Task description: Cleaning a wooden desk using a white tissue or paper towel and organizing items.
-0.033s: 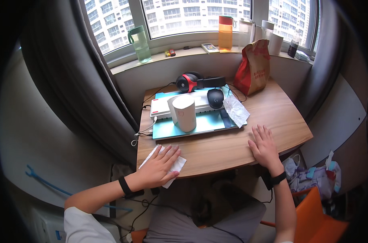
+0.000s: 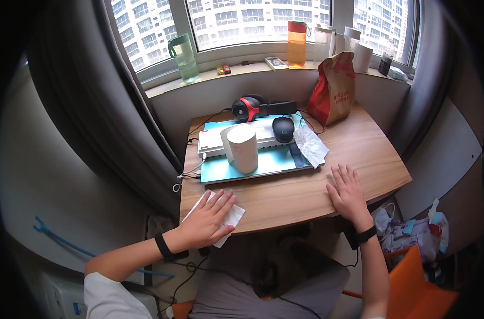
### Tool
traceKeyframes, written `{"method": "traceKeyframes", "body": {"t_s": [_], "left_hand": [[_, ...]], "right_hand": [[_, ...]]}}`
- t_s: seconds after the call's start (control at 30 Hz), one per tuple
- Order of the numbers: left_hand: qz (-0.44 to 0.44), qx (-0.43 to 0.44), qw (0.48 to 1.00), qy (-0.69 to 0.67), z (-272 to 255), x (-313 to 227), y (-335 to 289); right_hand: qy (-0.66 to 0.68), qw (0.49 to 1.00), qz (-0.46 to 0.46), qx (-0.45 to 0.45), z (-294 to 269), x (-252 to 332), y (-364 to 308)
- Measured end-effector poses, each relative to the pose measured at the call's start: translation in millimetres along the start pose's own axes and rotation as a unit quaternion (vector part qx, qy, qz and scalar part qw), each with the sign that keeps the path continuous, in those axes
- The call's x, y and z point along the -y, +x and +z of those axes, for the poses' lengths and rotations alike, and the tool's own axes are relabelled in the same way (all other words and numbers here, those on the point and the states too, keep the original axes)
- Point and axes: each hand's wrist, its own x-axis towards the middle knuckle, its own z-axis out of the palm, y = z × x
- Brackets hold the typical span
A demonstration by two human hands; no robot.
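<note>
My left hand [image 2: 207, 218] lies flat, fingers stretched out, on a white paper tissue [image 2: 234, 217] at the front left of the wooden table [image 2: 284, 196]. Part of the tissue hangs past the table's front edge, and my palm hides much of it. At the front right, my right hand [image 2: 350, 194] rests open and flat on the bare wood, holding nothing. Behind my hands, a paper roll [image 2: 243, 150] stands upright on a flat teal device [image 2: 215, 169], its loose end beside it. A crumpled tissue [image 2: 311, 144] lies at that device's right side.
A white keyboard [image 2: 212, 142], black mouse [image 2: 283, 129] and black-and-red headphones [image 2: 248, 108] crowd the table's back. A paper bag [image 2: 335, 90] stands behind right. Bottles, among them an orange one [image 2: 296, 45], line the windowsill. Cables [image 2: 186, 178] trail off the left edge.
My left hand has shifted very slightly to the left on the tissue. My right hand stays where it was.
</note>
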Motion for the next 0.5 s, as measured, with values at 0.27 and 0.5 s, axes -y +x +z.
{"method": "traceKeyframes", "body": {"t_s": [0.27,0.5], "left_hand": [[-0.030,0.019,0.999,0.029,-4.7,-4.0,-21.6],[0.031,0.023,0.999,-0.007,15.9,-22.6,37.2]], "right_hand": [[-0.004,1.000,0.007,-0.007,-4.0,4.7,1.1],[-0.001,1.000,0.012,-0.009,-5.4,6.8,1.0]]}}
